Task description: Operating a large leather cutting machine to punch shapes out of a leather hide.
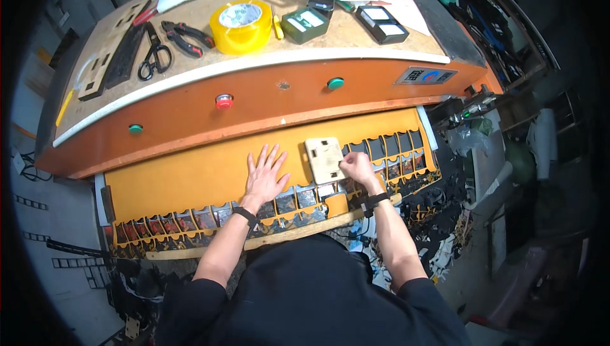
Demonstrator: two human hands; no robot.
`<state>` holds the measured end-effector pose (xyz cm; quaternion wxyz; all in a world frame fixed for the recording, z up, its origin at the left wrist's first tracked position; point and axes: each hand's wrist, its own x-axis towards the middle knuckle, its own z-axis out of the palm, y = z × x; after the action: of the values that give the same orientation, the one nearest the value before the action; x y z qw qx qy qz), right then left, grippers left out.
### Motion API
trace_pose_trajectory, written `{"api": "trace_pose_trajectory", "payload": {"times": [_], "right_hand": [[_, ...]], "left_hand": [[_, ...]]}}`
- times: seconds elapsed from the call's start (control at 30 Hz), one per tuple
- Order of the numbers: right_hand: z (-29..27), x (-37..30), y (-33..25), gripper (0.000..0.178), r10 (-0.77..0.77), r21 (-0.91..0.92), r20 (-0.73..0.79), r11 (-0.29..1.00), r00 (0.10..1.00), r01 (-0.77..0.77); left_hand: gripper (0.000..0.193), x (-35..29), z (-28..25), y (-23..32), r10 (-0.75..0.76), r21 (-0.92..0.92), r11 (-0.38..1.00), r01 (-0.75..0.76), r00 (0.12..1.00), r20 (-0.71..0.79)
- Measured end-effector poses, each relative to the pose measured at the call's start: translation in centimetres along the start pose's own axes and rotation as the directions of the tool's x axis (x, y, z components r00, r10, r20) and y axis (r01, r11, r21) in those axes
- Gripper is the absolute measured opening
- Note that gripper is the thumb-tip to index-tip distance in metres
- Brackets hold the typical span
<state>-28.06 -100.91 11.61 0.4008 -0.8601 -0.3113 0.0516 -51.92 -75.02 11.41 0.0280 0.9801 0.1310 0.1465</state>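
Observation:
A mustard-yellow sheet of material (184, 162) lies across the bed below the orange machine beam. My left hand (264, 177) rests flat on it, fingers spread, holding nothing. Along its near edge runs a row of cut-out openings (204, 219), with thin yellow strips left between them. A pale, block-shaped cutting die (323, 160) with dark slots sits on the sheet, right of my left hand. My right hand (359, 171) is closed at the die's right edge, its fingertips pinched against it. A small yellow flap (337, 205) shows below the die.
The orange beam (279, 98) carries green and red push buttons. On the board above lie scissors (154, 57), pliers (187, 39), a yellow tape roll (241, 26) and small dark boxes (381, 24). A wooden bar (273, 239) edges the bed near me; scraps (438, 251) litter the right.

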Motion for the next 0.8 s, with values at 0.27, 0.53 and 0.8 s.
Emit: {"api": "trace_pose_trajectory", "payload": {"times": [0.27,0.53,0.8], "right_hand": [[2.1,-1.8,-0.3,0.015,0.099,0.301,-0.050,0.950,0.994,-0.080],[8.3,-4.5,-7.3,0.025,-0.088,0.036,-0.018,0.995,0.996,0.089],[4.5,-2.4,-5.5,0.046,0.161,0.083,-0.268,0.986,0.950,-0.144]], "left_hand": [[0.073,-1.8,1.5,0.4,-0.017,-0.254,0.967,-0.011,0.994,-0.107],[0.077,-1.6,1.7,-0.8,-0.140,-0.575,0.817,-0.045,0.951,-0.274],[0.079,-0.6,1.8,-0.9,-0.157,-0.487,0.873,-0.002,0.946,-0.285]]}}
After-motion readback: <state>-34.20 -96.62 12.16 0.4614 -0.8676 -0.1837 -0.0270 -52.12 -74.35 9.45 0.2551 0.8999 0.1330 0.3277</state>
